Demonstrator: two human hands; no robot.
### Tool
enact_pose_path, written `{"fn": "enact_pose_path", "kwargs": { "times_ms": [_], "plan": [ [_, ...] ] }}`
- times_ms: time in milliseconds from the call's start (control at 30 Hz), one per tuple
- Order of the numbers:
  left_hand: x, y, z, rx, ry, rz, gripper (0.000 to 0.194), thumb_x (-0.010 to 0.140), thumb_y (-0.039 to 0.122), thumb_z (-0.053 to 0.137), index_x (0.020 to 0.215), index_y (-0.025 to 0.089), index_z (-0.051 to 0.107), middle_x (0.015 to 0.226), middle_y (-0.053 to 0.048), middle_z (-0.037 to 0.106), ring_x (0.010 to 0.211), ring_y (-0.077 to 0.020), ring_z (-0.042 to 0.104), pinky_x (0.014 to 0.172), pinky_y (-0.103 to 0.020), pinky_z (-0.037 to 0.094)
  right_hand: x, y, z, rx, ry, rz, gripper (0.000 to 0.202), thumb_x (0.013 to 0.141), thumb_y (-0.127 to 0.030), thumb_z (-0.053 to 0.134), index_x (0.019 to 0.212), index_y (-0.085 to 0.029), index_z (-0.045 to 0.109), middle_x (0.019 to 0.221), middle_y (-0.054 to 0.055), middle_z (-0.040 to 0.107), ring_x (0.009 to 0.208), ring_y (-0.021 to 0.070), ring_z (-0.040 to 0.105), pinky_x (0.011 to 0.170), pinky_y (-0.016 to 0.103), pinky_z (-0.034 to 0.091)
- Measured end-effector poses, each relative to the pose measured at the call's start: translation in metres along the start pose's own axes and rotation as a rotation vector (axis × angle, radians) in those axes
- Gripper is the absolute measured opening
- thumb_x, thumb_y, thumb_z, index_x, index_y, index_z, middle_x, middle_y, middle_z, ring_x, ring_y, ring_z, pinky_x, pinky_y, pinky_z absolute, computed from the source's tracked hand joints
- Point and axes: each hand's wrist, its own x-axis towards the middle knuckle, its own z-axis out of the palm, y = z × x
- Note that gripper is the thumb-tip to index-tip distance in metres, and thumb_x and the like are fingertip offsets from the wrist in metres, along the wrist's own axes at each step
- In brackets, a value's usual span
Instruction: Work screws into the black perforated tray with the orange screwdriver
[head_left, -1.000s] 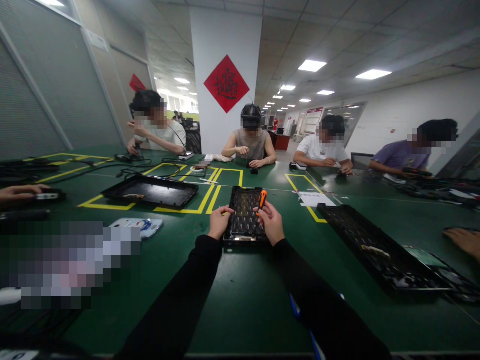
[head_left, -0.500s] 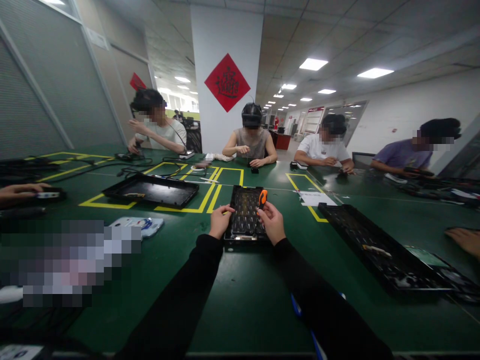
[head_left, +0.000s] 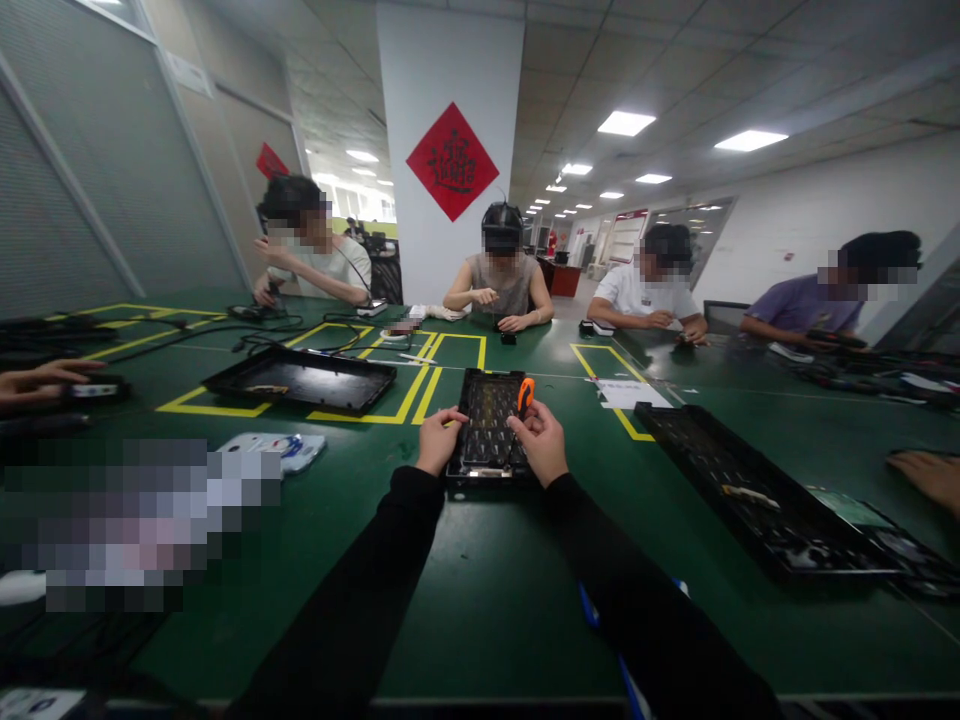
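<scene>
The right hand [head_left: 544,443] pinches an orange-handled screwdriver [head_left: 526,394]. The half-curled left hand [head_left: 438,442] holds a rectangular black plastic casing [head_left: 487,436] by its left edge.

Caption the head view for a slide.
Left hand touching a shallow black rectangular casing, right hand holding an orange-handled tool over it, at a green table.

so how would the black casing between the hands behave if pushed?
Probably stiff: the black casing has straight, raised walls. Unlikely to roll or tip: it looks low and boxy. Might slide: the green tabletop looks smooth.
</scene>
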Motion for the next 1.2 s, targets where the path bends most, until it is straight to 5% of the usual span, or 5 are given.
{"fn": "enact_pose_path", "kwargs": {
  "times_ms": [200, 500, 867, 1200],
  "plan": [
    [0.0006, 0.0004, -0.0004, 0.007, -0.009, 0.002, 0.014, 0.064, 0.013, 0.053, 0.067, 0.017, 0.067, 0.102, -0.007, 0.064, 0.099, -0.0194, 0.057, 0.096, -0.034, 0.035, -0.0014, -0.0032, -0.0002, 0.152, -0.058, 0.069, 0.051, 0.073, -0.03, 0.055, 0.12, -0.02, 0.041, 0.087, 0.004, 0.061, 0.051, 0.0069, 0.047, 0.046, 0.02, 0.039],
    [0.0001, 0.0013, 0.0003, 0.003, 0.0, -0.001, 0.014, 0.063, 0.013, 0.054, 0.066, 0.017, 0.067, 0.102, -0.006, 0.064, 0.099, -0.0191, 0.057, 0.098, -0.035, 0.033, 0.0, 0.0001, 0.001, 0.01, -0.019, 0.014, 0.034, 0.067, -0.034, 0.061, 0.097, -0.016, 0.057, 0.078, 0.001, 0.055, 0.052, 0.0068, 0.044, 0.044, 0.019, 0.037],
    [0.0, 0.0006, 0.0004, 0.019, -0.002, 0.003, 0.014, 0.064, 0.013, 0.053, 0.067, 0.017, 0.066, 0.103, -0.007, 0.064, 0.1, -0.0193, 0.057, 0.095, -0.033, 0.036, -0.0018, -0.0046, 0.001, 0.137, -0.081, 0.074, 0.044, 0.073, -0.033, 0.054, 0.114, -0.019, 0.05, 0.091, 0.005, 0.061, 0.052, 0.0075, 0.047, 0.043, 0.02, 0.037],
    [0.0008, -0.0004, 0.0001, 0.008, -0.007, -0.006, 0.014, 0.064, 0.014, 0.053, 0.068, 0.017, 0.066, 0.103, -0.007, 0.064, 0.1, -0.0192, 0.057, 0.096, -0.033, 0.036, -0.0009, -0.0016, -0.0006, 0.033, -0.056, 0.057, 0.034, 0.071, -0.034, 0.057, 0.1, -0.016, 0.056, 0.072, 0.001, 0.057, 0.048, 0.0069, 0.043, 0.041, 0.019, 0.035]
  ]
}}
